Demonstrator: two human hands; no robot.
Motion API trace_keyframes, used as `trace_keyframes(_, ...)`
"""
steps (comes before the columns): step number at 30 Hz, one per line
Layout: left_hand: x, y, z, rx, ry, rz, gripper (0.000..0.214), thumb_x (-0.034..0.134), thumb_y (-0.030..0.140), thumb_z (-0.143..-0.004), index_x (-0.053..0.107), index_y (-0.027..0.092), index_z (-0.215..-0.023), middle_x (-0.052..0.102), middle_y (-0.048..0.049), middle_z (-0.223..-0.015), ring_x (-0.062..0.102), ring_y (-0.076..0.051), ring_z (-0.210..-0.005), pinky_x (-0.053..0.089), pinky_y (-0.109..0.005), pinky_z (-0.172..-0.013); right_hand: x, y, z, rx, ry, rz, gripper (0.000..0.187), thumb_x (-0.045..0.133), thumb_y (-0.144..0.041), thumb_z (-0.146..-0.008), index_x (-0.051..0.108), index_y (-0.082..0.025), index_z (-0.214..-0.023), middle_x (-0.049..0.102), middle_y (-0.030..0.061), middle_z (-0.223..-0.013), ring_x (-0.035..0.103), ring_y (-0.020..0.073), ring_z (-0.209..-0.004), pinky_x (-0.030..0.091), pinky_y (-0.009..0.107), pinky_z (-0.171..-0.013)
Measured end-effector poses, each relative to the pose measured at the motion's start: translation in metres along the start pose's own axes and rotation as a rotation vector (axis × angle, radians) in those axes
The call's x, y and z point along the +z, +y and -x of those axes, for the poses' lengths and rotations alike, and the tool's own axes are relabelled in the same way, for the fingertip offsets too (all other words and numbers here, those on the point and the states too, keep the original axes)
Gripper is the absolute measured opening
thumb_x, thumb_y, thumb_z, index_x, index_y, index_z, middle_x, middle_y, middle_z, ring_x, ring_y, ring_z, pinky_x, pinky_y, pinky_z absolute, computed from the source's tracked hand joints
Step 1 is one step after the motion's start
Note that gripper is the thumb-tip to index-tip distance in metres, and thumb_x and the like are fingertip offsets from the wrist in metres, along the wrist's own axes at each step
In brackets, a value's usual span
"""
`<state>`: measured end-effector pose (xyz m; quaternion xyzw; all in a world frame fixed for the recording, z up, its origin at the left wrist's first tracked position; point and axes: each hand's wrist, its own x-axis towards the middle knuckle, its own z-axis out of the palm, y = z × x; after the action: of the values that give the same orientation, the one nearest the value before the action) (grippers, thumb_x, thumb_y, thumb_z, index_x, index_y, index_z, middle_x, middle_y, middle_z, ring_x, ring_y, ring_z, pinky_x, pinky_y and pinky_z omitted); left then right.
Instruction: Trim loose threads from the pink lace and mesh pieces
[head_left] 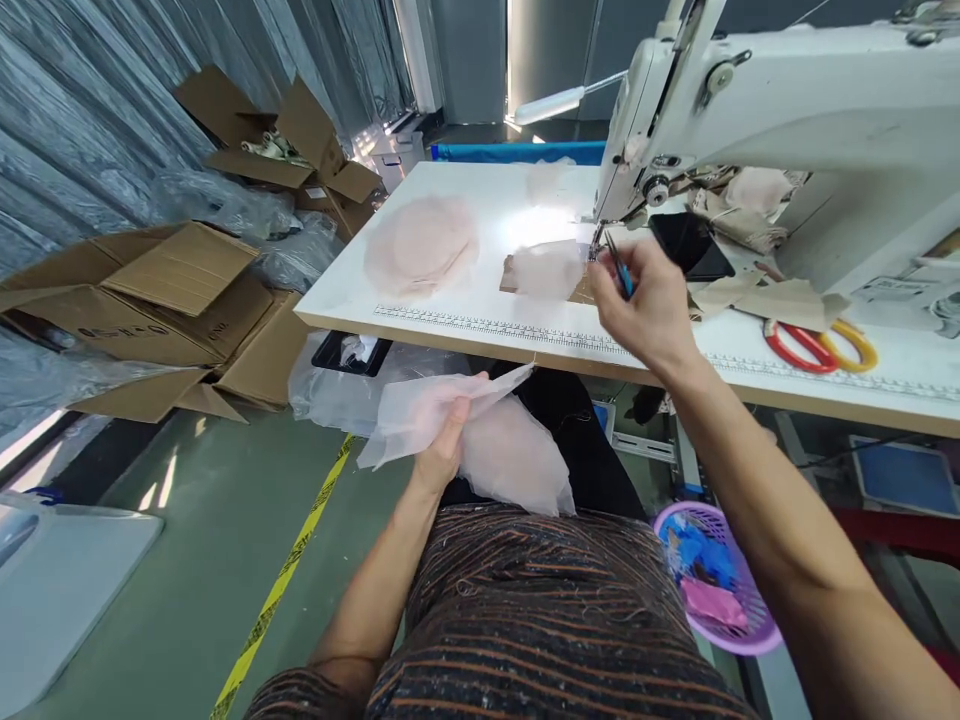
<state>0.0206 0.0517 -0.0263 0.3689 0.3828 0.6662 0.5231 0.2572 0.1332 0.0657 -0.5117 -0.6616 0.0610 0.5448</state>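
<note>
My left hand (442,445) is closed on sheer pale pink fabric pieces (480,440) held over my lap, below the table edge. My right hand (649,305) is raised over the white table (450,310) and grips small blue-handled thread snips (621,272), their tips close to the needle area of the white sewing machine (787,110). A pink fabric piece (551,268) lies on a brown backing beside the needle. A round stack of pink fabric (421,245) rests further left on the table.
Red and yellow scissors (814,345), a black phone (690,245) and paper scraps lie at the right of the table. Open cardboard boxes (150,300) and plastic bags stand left. A purple basket (712,580) sits on the floor at right.
</note>
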Motion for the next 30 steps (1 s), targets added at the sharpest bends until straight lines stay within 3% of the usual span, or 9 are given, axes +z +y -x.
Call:
trace_keyframes(5, -0.004, -0.011, 0.004, -0.147, 0.067, 0.199, 0.031, 0.077, 0.042, -0.085, 0.077, 0.015, -0.101, 0.079, -0.0119, -0.110, 0.071, -0.030, -0.116, 0.053, -0.045, -0.108, 0.010, -0.017, 0.088, 0.326, -0.390, -0.391, 0.045, 0.050, -0.062, -0.097, 0.060, -0.019, -0.088, 0.062, 0.0006, -0.073, 0.050, 0.0111, -0.059, 0.041, 0.026, -0.057)
trace_keyframes(8, -0.009, -0.013, 0.006, -0.177, 0.134, 0.251, 0.025, 0.074, 0.036, -0.088, 0.077, 0.015, -0.100, 0.077, -0.0132, -0.117, 0.071, -0.030, -0.115, 0.057, -0.045, -0.102, 0.030, -0.014, 0.113, 0.470, -0.511, -0.504, 0.063, 0.035, -0.073, -0.097, 0.064, -0.017, -0.088, 0.060, 0.0009, -0.072, 0.045, 0.0097, -0.052, 0.035, 0.026, -0.050)
trace_keyframes(14, -0.011, -0.010, 0.009, -0.194, 0.239, 0.286, 0.017, 0.067, 0.027, -0.093, 0.077, 0.014, -0.096, 0.077, -0.0126, -0.115, 0.071, -0.029, -0.116, 0.058, -0.045, -0.101, 0.059, -0.002, 0.109, 0.457, -0.637, -0.471, 0.072, 0.032, -0.077, -0.095, 0.069, -0.016, -0.081, 0.058, 0.0009, -0.063, 0.048, 0.0121, -0.055, 0.035, 0.027, -0.054)
trace_keyframes(20, -0.009, -0.006, 0.010, -0.204, 0.287, 0.357, 0.021, 0.057, 0.021, -0.098, 0.077, 0.013, -0.094, 0.078, -0.0121, -0.113, 0.072, -0.026, -0.114, 0.059, -0.041, -0.101, 0.069, -0.010, 0.100, 0.418, -0.650, -0.409, 0.074, 0.032, -0.076, -0.095, 0.069, -0.016, -0.073, 0.062, 0.0024, -0.063, 0.051, 0.0126, -0.056, 0.037, 0.028, -0.058)
trace_keyframes(24, -0.010, -0.005, 0.011, -0.236, 0.332, 0.391, 0.023, 0.055, 0.020, -0.099, 0.075, 0.011, -0.097, 0.077, -0.0134, -0.117, 0.067, -0.028, -0.123, 0.056, -0.043, -0.106, 0.076, -0.014, 0.099, 0.454, -0.689, -0.468, 0.076, 0.032, -0.079, -0.093, 0.070, -0.015, -0.078, 0.061, 0.0018, -0.062, 0.048, 0.0118, -0.052, 0.034, 0.027, -0.053)
trace_keyframes(30, -0.012, -0.004, 0.012, -0.246, 0.362, 0.410, 0.023, 0.053, 0.020, -0.099, 0.074, 0.011, -0.096, 0.077, -0.0142, -0.117, 0.061, -0.029, -0.131, 0.052, -0.045, -0.111, 0.086, -0.019, 0.098, 0.393, -0.673, -0.477, 0.073, 0.033, -0.079, -0.092, 0.066, -0.017, -0.075, 0.055, -0.0008, -0.059, 0.044, 0.0117, -0.052, 0.034, 0.028, -0.055)
